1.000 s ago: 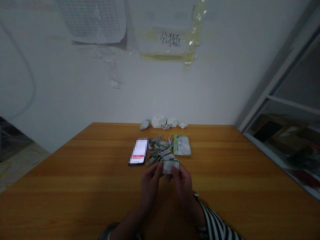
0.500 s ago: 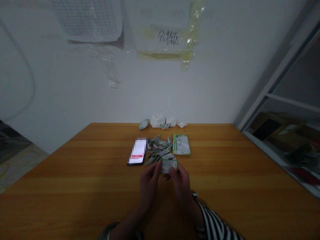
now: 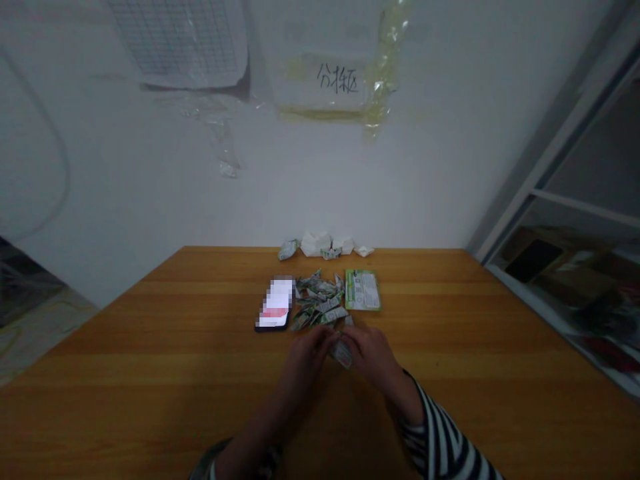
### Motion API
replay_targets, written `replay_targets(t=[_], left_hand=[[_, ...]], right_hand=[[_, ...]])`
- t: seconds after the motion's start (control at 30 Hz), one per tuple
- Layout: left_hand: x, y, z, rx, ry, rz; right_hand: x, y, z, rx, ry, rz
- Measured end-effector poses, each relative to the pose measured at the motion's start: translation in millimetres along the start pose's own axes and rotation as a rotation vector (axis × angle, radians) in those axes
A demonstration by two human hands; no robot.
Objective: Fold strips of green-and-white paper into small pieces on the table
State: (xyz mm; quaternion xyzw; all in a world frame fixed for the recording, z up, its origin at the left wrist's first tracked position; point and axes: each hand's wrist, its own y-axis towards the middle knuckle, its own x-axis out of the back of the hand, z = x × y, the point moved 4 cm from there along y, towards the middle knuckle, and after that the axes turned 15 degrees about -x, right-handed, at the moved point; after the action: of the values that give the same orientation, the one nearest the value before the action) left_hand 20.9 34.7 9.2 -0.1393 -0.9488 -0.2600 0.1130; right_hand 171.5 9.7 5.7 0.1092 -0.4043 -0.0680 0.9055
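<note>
Between my two hands is a small printed packet (image 3: 342,353), white and green, tilted down toward the near side. My left hand (image 3: 309,355) pinches its upper left edge, and my right hand (image 3: 371,353) grips it from the right. Fingertips of both hands meet close together at its top. Just beyond them lies a pile of similar green and white packets (image 3: 320,297), crumpled and overlapping. To the right of the pile a flat green and white printed pouch (image 3: 363,290) rests on the table.
A phone (image 3: 275,304) with a lit, blurred screen lies left of the pile on the wooden table (image 3: 150,347). Crumpled white papers (image 3: 316,244) and a crumpled packet (image 3: 288,250) sit along the wall. At the right stands a shelf (image 3: 550,267) with boxes.
The packet has been turned from facing me flat to hanging down, partly covered by my fingers. My right hand has rotated inward over it, and both hands are closer together.
</note>
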Motion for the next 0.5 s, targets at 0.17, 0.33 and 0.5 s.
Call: replay_targets(t=[0.17,0.33,0.5], left_hand=[[8.7,4,-8,-0.08,-0.01,-0.09],[12.3,2,-5,-0.113,0.05,-0.076],[14.6,1,-7,-0.15,0.138,-0.094]], right_hand=[[4,1,-10,-0.091,0.129,-0.141],[4,0,-12,-0.103,0.277,-0.145],[6,-3,-6,-0.051,0.17,-0.175]])
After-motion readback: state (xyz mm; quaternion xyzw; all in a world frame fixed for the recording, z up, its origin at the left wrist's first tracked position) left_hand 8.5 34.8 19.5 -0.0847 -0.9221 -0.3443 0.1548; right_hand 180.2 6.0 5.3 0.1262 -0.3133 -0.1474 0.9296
